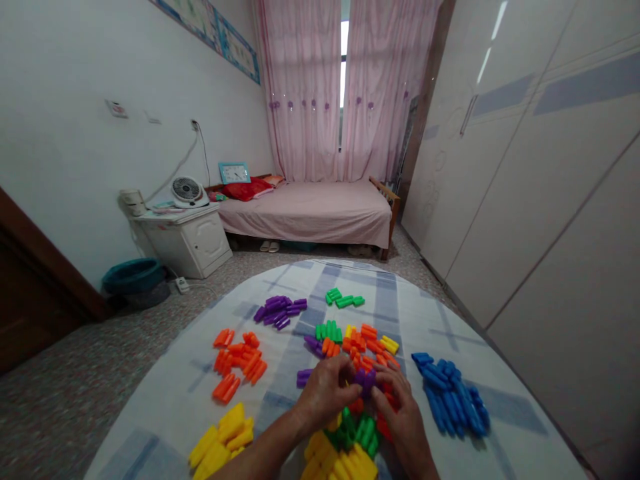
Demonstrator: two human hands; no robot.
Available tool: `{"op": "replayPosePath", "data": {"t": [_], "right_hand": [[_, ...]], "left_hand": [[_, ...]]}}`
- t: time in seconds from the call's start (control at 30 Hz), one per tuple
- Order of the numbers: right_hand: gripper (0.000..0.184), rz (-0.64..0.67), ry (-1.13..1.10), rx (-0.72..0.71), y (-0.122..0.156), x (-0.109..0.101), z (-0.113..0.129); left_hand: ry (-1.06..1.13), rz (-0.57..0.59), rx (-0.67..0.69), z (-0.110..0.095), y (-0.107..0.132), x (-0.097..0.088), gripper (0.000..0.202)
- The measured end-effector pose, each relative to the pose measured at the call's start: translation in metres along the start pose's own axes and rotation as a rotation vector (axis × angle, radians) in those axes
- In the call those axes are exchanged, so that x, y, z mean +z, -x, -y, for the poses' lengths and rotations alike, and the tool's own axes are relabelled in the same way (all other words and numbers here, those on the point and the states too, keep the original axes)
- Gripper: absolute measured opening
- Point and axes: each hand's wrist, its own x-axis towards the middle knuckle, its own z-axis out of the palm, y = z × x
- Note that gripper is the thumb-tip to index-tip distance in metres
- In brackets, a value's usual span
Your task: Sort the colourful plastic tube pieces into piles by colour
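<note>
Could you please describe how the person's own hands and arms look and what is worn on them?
The left hand and right hand are both bare, without gloves. No sleeve shows on the left forearm or the right wrist, and no watch is visible. Rings are too blurred to judge.

The left forearm (279,441) slants in from eight o'clock to a curled left hand (325,385), facing the bent-fingered right hand (400,401), whose wrist (417,448) lies toward five o'clock.

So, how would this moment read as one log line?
left hand: holds purple piece | right hand: holds same piece | blue pieces: piled on tablecloth, right of both hands
</note>
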Motion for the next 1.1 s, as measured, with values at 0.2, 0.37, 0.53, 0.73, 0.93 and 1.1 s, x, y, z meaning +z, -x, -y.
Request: {"op": "replayPosePath", "data": {"t": [0.2,0.37,0.53,0.73,0.93,1.1], "right_hand": [[0.025,-0.009,0.026,0.016,0.001,0.001,-0.009],[0.027,-0.05,0.007,0.059,0.002,0.002,-0.013],[0.029,-0.074,0.014,0.088,0.002,0.002,-0.018],[0.028,-0.092,-0.008,0.087,0.003,0.002,-0.019],[0.028,-0.068,-0.039,0.134,0.004,-0.001,-0.006],[0.028,-0.08,-0.095,0.167,0.005,-0.002,0.005]], "left_hand": [[0.085,-0.099,0.018,0.014,-0.009,-0.033,0.006],[-0.188,-0.44,-0.046,0.037,-0.039,-0.107,0.012],[-0.649,-0.44,-0.262,0.048,-0.074,-0.152,0.02],[-0.813,-0.383,-0.286,0.055,-0.096,-0.147,0.022],[-0.915,-0.421,-0.243,0.052,-0.09,-0.141,0.029],[-0.781,-0.311,0.014,0.043,-0.062,-0.122,0.026]]}}
